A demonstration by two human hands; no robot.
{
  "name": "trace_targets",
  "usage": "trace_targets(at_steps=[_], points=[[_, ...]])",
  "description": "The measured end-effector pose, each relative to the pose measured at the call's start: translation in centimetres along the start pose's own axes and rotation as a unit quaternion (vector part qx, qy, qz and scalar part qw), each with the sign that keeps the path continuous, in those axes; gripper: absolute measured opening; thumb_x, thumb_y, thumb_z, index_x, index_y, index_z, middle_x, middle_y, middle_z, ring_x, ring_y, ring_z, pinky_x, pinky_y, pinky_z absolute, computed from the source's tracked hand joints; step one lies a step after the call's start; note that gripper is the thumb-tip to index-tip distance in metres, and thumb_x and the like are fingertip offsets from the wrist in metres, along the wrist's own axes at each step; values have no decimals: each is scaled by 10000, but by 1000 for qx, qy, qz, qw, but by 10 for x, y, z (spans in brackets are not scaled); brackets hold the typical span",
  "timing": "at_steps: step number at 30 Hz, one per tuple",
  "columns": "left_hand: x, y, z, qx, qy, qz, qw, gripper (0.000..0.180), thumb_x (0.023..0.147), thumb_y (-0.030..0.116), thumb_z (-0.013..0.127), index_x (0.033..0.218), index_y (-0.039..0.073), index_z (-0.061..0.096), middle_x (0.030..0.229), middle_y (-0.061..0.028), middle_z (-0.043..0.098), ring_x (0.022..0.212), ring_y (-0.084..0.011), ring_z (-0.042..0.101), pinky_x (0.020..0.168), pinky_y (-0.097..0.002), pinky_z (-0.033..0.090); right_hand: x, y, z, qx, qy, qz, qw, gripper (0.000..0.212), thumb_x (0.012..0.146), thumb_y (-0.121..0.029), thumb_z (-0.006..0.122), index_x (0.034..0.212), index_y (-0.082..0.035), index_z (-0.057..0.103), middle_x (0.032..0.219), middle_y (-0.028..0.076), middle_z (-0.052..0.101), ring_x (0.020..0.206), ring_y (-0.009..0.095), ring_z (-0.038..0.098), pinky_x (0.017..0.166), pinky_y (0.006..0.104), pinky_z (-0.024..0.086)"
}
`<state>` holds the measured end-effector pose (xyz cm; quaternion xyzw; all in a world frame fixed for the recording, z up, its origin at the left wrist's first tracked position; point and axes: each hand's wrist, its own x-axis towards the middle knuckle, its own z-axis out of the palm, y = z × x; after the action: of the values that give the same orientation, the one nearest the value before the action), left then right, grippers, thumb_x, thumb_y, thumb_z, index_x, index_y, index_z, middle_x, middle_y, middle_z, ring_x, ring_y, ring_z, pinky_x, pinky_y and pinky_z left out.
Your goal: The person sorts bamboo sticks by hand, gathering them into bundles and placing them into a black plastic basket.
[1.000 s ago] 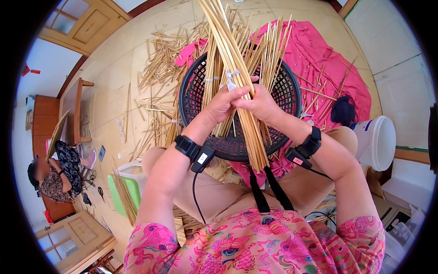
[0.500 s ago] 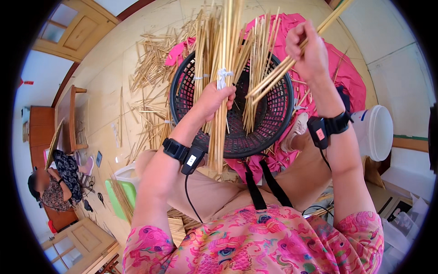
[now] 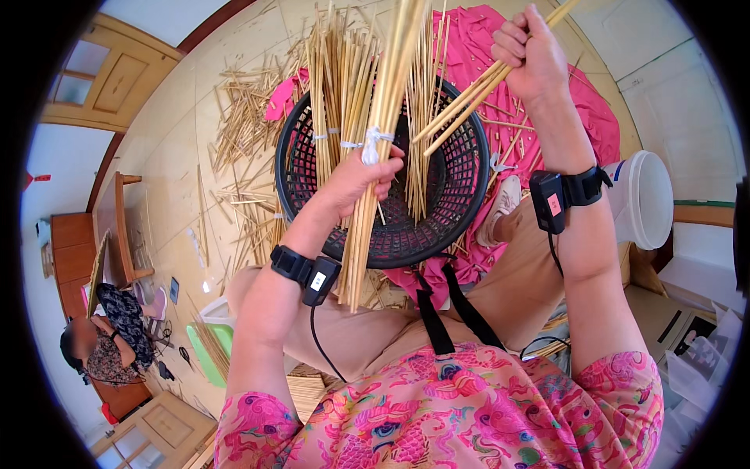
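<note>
1. From my remote station I take the black basket [image 3: 464,191] as landmark. The tied bundle of sticks [image 3: 388,86] slants over it, lower end past the near rim.
2. Left hand [image 3: 366,178], above the basket: wrapped round the bundle just below its white tie [image 3: 373,142]. I judge that holding there steadies the length where the sticks are already gathered.
3. Right hand [image 3: 535,59], beyond the basket's far right rim: fingers curled round a few thin sticks [image 3: 476,94], lower ends over the basket. Held apart, I infer, so they don't mix with the bundle.
4. Other bundles [image 3: 355,98] stand inside the basket; its wall probably props them upright.
5. Scattered sticks [image 3: 250,117] lie left of the basket; pink cloth [image 3: 601,117] spreads right of it, perhaps protecting the floor.
</note>
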<state>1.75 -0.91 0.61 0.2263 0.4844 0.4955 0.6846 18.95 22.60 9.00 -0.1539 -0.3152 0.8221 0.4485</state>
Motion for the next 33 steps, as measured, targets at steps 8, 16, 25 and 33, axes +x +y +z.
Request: trace_targets(at_steps=[8, 16, 25, 33], points=[[1, 2, 1, -22, 21, 36, 999, 389, 830, 269, 675, 1091, 31, 511, 910, -121, 635, 505, -86, 474, 464, -223, 410, -30, 59, 24, -40, 97, 150, 983, 269, 953, -273, 465, 757, -96, 411, 587, -38, 310, 451, 66, 262, 393, 220, 214], [7, 13, 0, -60, 61, 71, 994, 300, 841, 197, 658, 1067, 49, 526, 716, -16, 540, 488, -92, 470, 454, -239, 405, -71, 104, 42, -263, 8, 205, 943, 162, 918, -213, 515, 803, -101, 497, 621, -48, 433, 419, 41, 329, 366, 204, 228], [5, 11, -8, -116, 57, 56, 990, 282, 843, 190, 654, 1051, 55, 521, 667, 2, 473, 481, -94, 452, 457, -240, 394, -67, 109, 42, -291, 10, 205, 935, 256, 939, -275, 481, 794, -71, 533, 589, -30, 439, 401, 61, 327, 361, 223, 248], [-3, 11, 5, -102, 42, 79, 991, 340, 823, 187, 677, 1072, 40, 498, 781, -59, 586, 494, -98, 466, 479, -243, 411, -59, 89, 40, -349, -71, 170, 919, 383, 958, -369, 423, 779, -57, 555, 673, 10, 501, 606, 109, 465, 561, 252, 388]])
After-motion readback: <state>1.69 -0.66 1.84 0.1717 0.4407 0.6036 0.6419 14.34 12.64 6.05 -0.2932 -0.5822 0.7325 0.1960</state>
